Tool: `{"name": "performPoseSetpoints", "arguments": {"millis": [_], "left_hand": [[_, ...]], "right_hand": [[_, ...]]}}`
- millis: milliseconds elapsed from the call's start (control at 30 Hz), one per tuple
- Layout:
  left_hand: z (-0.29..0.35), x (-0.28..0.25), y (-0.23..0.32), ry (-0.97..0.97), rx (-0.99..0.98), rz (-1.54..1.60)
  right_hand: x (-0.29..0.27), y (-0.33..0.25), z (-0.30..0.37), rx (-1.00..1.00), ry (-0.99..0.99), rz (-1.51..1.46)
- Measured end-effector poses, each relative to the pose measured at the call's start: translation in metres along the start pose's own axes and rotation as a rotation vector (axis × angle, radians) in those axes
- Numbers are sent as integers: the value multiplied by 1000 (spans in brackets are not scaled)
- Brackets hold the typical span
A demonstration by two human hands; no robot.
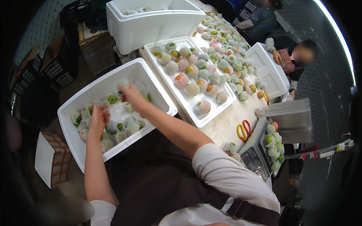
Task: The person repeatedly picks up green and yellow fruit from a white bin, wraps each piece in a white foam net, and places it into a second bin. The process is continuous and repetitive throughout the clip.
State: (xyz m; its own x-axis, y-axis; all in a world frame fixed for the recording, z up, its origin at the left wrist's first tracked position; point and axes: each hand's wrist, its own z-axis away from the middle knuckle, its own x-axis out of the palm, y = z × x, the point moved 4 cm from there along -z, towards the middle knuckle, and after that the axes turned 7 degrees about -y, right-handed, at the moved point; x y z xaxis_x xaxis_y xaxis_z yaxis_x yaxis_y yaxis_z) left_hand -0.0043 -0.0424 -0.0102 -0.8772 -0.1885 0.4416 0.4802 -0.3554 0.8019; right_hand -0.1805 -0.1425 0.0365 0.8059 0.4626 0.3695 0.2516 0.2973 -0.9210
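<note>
Both my hands reach into a white foam box (94, 90) to my left, which holds several green fruits in white net sleeves. My left hand (98, 118) rests on the sleeved fruit near the box's middle, fingers curled around one (91, 110). My right hand (130, 96) is farther in, near the box's far side, and closes around a netted fruit (121, 83) that looks blurred. A bare green fruit (112, 99) lies between the two hands.
A shallow foam tray (217, 113) of netted red-green fruit sits on the table to the right. Beyond it lie many more fruits, a second deep foam box (151, 26), yellow-red scissors (243, 130), and a scale (254, 158) with fruit. Two other people work at the far right. Crates stand on the left.
</note>
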Motion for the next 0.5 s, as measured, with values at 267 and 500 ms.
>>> {"name": "performPoseSetpoints", "arguments": {"millis": [267, 500], "left_hand": [[-1, -13, -4, 91, 14, -22], [-2, -24, -12, 126, 31, -198]], "right_hand": [[-228, -190, 40, -343, 503, -221], [-271, -202, 38, -189, 264, -225]]}}
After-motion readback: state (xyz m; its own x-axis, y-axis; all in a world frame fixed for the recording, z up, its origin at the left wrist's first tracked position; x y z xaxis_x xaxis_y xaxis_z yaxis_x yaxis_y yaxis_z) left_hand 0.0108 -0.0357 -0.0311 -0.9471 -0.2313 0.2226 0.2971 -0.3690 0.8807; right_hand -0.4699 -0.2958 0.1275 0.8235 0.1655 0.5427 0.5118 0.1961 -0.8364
